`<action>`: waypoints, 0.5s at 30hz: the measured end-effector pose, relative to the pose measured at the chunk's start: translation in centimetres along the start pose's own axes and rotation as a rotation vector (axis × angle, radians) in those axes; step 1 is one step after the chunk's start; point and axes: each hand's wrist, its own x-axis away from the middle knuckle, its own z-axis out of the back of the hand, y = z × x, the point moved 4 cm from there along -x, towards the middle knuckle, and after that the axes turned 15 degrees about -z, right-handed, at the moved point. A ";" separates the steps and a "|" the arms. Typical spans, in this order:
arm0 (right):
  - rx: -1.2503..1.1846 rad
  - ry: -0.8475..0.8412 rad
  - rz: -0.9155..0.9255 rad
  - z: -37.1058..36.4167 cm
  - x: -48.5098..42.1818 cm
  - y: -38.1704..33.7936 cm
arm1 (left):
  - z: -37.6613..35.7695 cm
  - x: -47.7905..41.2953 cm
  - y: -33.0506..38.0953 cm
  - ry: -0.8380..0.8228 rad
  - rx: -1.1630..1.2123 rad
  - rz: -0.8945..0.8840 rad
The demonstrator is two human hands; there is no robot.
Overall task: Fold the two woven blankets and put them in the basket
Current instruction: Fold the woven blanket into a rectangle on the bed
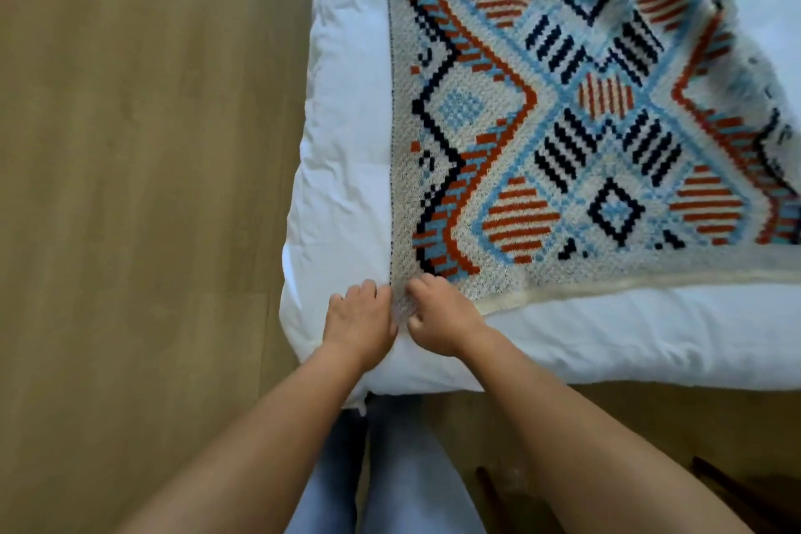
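A woven blanket (pixel 563 113) with orange, navy and light-blue geometric patterns lies spread on a white bed. Its near left corner sits by the bed's corner. My left hand (pixel 357 319) and my right hand (pixel 442 317) are side by side on that corner, both with fingers curled and pinching the blanket's edge between them. The blanket's far right part is rumpled and blurred. Only one blanket shows, and no basket is in view.
The white duvet (pixel 342 143) covers the bed, whose corner points toward me. Wooden floor (pixel 143 186) runs along the left. My legs in light jeans stand at the bed's corner. Dark wooden furniture legs (pixel 490 490) show at the bottom right.
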 end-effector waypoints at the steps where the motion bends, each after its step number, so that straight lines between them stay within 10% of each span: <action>1: -0.025 0.038 -0.023 1.1 -0.2 0.2 | 1.0 -0.6 -0.3 0.005 -0.008 -0.006; 15: -0.168 0.316 -0.273 13.0 -5.2 -8.6 | 16.8 -6.9 -8.6 0.104 -0.130 -0.231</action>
